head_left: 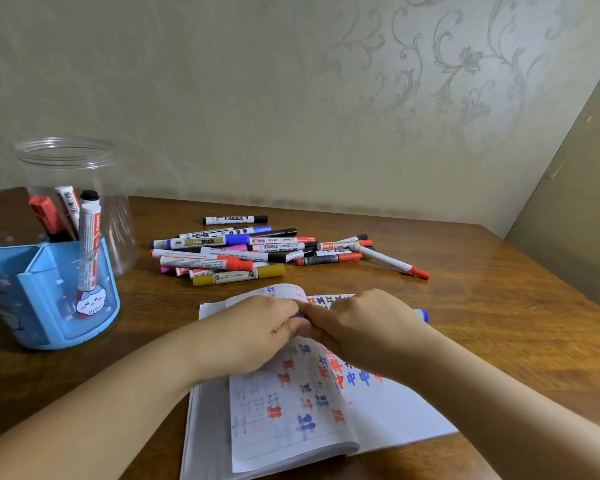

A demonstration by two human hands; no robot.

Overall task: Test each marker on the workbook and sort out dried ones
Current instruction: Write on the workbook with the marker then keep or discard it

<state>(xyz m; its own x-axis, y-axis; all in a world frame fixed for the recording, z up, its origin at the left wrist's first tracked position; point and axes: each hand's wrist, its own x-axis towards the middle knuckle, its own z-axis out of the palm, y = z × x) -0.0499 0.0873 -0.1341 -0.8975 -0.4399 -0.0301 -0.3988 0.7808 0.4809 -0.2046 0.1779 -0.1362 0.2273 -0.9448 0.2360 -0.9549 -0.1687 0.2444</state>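
The open workbook (291,417) lies on the table near me, its pages covered with red, blue and black test characters. Above it my two hands meet around one blue marker (422,314). My right hand (368,323) grips the barrel, whose blue end sticks out on the right. My left hand (257,327) pinches the other end, where a bit of blue cap (299,316) shows between the fingers. A pile of several markers (257,252) lies behind the workbook.
A blue pen holder (49,299) stands at the left, with a clear plastic jar (70,188) holding a few markers behind it. A wall closes off the wooden table (499,306) at the back and right.
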